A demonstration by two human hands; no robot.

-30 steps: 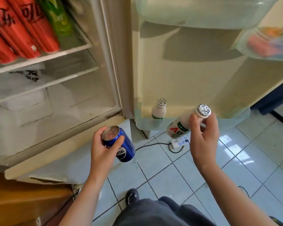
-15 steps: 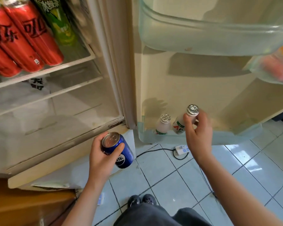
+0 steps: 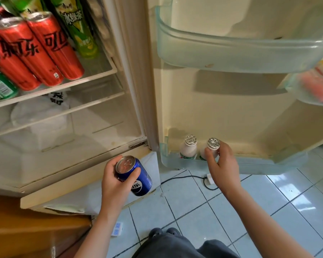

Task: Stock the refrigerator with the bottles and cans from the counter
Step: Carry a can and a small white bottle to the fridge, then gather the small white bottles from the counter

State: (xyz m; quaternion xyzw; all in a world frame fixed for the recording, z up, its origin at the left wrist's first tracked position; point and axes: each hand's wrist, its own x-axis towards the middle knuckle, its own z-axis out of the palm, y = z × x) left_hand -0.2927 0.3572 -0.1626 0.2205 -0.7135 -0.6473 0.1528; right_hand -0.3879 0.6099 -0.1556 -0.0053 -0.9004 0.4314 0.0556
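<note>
- Head view: the fingers [image 3: 208, 155] of the right hand [image 3: 224, 170] pinch a small white bottle [image 3: 213, 147] at its neck, just under the foil cap.
- That bottle stands upright in the lowest door bin [image 3: 259, 165], near the bin's hinge-side end and just beside a matching bottle [image 3: 189, 148]. Whether the two touch is unclear.
- The fingers [image 3: 135, 172] of the left hand [image 3: 114, 183] are wrapped round a blue can [image 3: 141, 180]. It is held tilted in front of the fridge's bottom edge and is not yet stocked.
- The step in hand looks like seating the bottle. It should sit flat on the bin floor before the pinch loosens, and the fingers should lift straight up so the neighbour is not knocked.
- Keeping the pair tight to that end leaves the rest of the bin free.
- The can probably belongs with the red cans [image 3: 45, 49] at the front edge of the upper shelf [image 3: 93, 77].
</note>
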